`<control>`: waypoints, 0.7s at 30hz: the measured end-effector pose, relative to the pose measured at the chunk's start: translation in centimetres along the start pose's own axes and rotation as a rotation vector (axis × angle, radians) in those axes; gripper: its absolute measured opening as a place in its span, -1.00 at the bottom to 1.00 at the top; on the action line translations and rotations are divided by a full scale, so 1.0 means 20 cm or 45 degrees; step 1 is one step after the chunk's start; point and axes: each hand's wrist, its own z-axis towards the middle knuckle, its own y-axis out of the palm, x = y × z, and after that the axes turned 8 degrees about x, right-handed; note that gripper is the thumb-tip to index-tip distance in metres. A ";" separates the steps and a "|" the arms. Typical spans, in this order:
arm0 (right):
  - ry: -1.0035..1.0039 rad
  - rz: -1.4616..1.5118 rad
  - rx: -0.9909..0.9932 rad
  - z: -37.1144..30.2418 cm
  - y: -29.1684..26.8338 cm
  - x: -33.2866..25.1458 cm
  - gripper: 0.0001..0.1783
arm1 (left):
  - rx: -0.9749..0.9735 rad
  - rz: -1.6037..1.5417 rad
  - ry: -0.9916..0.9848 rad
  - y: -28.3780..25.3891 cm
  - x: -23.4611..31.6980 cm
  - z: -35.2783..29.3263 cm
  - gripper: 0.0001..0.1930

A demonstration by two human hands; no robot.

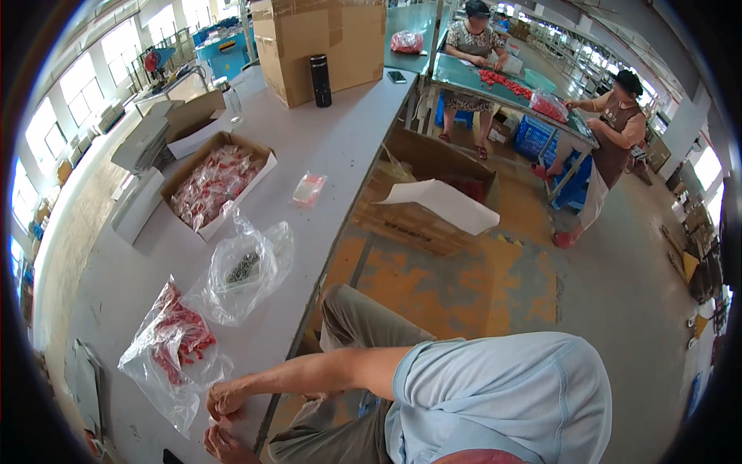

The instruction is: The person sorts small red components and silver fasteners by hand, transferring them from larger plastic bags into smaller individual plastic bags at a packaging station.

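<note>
Clear glossy plastic bag (174, 352), crinkled, red plastic pieces being held inside. Second clear bag (243, 271) glinting, dark small parts being shown through film. Table (340, 131) looking matt, smooth, pale grey. Brown cardboard box (220, 185) showing matt, rough-cut edges. Black cylinder (320, 80) appearing satin-smooth. Floor (495, 271) worn, orange paint being scuffed off.

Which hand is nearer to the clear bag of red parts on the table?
Right. The right hand sits just beside the bag of red parts; the left hand is below it in the picture, farther from the bag.
</note>
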 end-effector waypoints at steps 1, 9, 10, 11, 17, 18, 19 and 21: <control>-0.019 -0.037 -0.021 0.01 0.01 0.02 -0.75 | -0.056 -0.170 -0.207 -0.01 0.02 0.01 -0.77; -0.081 -0.671 0.042 0.26 0.04 0.13 -0.34 | -0.040 -0.247 -0.088 0.07 -0.10 -0.02 -0.78; -0.141 -0.557 0.108 0.12 0.11 0.08 -0.31 | -0.044 -0.222 -0.182 0.03 -0.13 -0.10 -0.76; -0.057 -0.450 -0.008 0.10 0.14 0.06 -0.31 | -0.032 -0.176 -0.249 0.01 -0.14 -0.17 -0.76; 0.103 -0.839 0.183 0.09 -0.01 -0.07 -0.71 | 0.032 -0.479 -0.633 0.00 0.14 0.16 -0.85; 0.105 -0.753 0.172 0.08 0.01 -0.09 -0.75 | 0.064 -0.497 -0.582 -0.02 0.13 0.17 -0.85; 0.109 -0.667 0.165 0.07 0.04 -0.14 -0.79 | 0.078 -0.445 -0.610 -0.06 0.09 0.16 -0.85; 0.119 -0.547 0.121 0.00 0.05 -0.13 -0.80 | 0.121 -0.482 -0.632 -0.12 0.12 0.12 -0.84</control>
